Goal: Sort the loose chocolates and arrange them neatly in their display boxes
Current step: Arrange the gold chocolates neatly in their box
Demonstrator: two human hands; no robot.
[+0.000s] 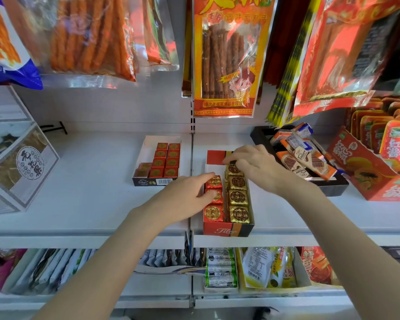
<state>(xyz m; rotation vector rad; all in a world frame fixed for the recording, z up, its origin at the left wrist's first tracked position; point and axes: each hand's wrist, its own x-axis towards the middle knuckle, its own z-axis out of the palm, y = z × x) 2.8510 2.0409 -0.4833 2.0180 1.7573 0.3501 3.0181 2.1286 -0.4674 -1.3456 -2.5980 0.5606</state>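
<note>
The white shelf (90, 181) under your hands gives you bare room to the left of them, but its front lip sits just this side of the red display box (226, 229), so don't drag the box toward you. That box is thin card and will likely flex; steady it by its walls. A second box (156, 158), beyond your left hand, holds orange-wrapped squares. The chocolates look light, foil-slick and easy to dent, so I'd pinch each by its sides. Your left hand (189, 192) lies with straight fingers pressing on the red chocolates (214, 197) in the box's left row. Your right hand (252, 167) curls at the far end of the gold chocolates (237, 195), pinching something small and dark; what it is you cannot tell.
</note>
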